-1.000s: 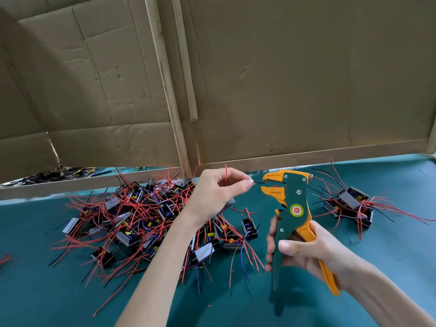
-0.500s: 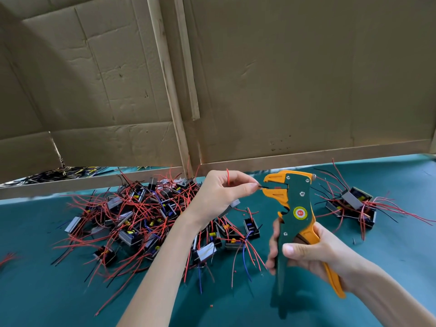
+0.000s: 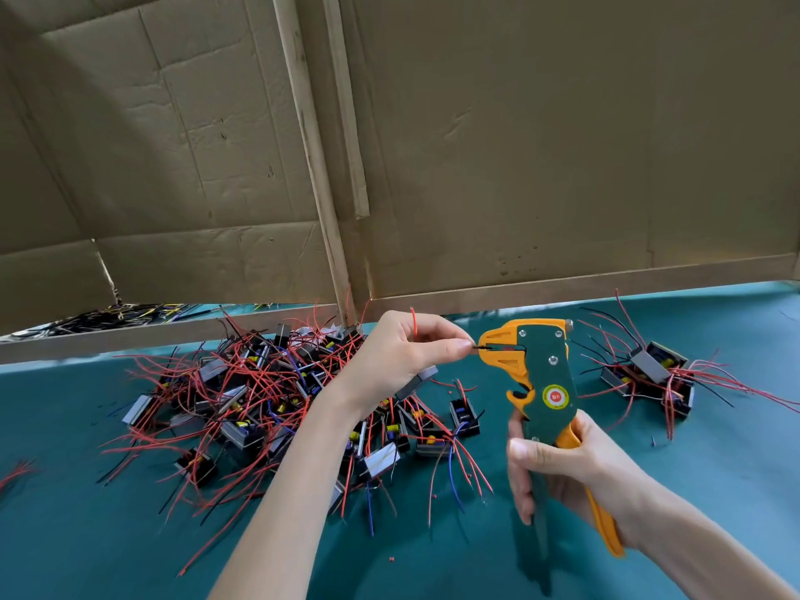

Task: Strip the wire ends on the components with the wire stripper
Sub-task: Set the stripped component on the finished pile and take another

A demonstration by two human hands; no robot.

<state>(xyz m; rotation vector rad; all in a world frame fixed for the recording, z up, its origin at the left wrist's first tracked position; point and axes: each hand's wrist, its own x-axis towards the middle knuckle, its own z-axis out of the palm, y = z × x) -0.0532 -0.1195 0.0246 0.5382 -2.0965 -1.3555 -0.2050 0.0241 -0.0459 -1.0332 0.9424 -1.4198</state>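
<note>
Brown corrugated cardboard panels [image 3: 519, 145] are standing along the far edge of a bench covered in teal cloth [image 3: 86, 534]. On the cloth's left half, a sprawling pile of small black-and-grey boxed components [image 3: 242, 396] is lying tangled in red, black and blue wires. Well apart on the right, a smaller cluster of the same components [image 3: 653, 374] is sitting with its red and black leads fanning outward. Between the two heaps, a person is holding a green-and-orange pistol-style wire stripper [image 3: 545, 383] upright above the cloth, its orange jaws pointing left. The right hand [image 3: 562, 474] is gripping the tool's handles, fingers wrapped round the green one and thumb lying across the front. The left hand [image 3: 402, 357] is hovering just beside the jaws, thumb and forefinger pressed together on a thin black wire end [image 3: 481, 347] whose tip is lying inside the slot of the jaws; whether the jaws are biting on it cannot be told. The remaining fingers are curling over a grey-sided component [image 3: 417, 381] tucked against the palm, and a single red lead [image 3: 414, 322] is poking up behind the knuckles.
</note>
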